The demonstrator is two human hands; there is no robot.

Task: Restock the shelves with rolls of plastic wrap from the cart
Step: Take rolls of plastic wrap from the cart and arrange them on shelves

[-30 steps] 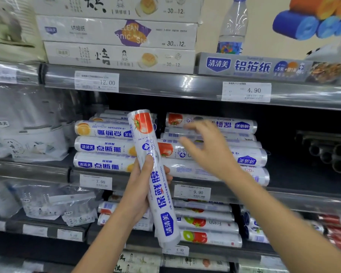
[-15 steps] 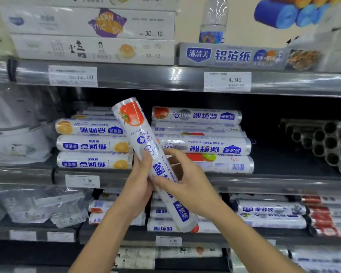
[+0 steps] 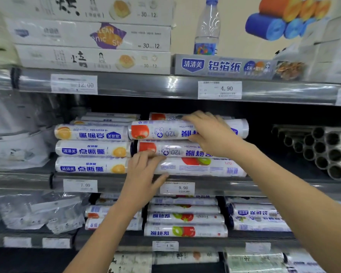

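A white roll of plastic wrap (image 3: 165, 132) with a red tomato picture and "120" lies flat on top of the tomato-roll stack on the middle shelf (image 3: 214, 185). My right hand (image 3: 211, 133) grips it from the front near its right half. Below it sit two more tomato rolls (image 3: 185, 151). My left hand (image 3: 144, 170) rests with fingers apart against the left ends of those lower rolls, holding nothing. No cart is in view.
Orange-print rolls (image 3: 91, 149) are stacked just left of the tomato rolls. Grey tubes (image 3: 319, 148) fill the right of the shelf. Boxes (image 3: 94, 36), a foil box (image 3: 224, 66) and a water bottle (image 3: 208, 28) stand above; more rolls (image 3: 185, 217) lie below.
The roll was held tilted upright in front of the shelf by both hands. It now lies flat on top of the stack; my left hand has let go and dropped to the lower rolls.
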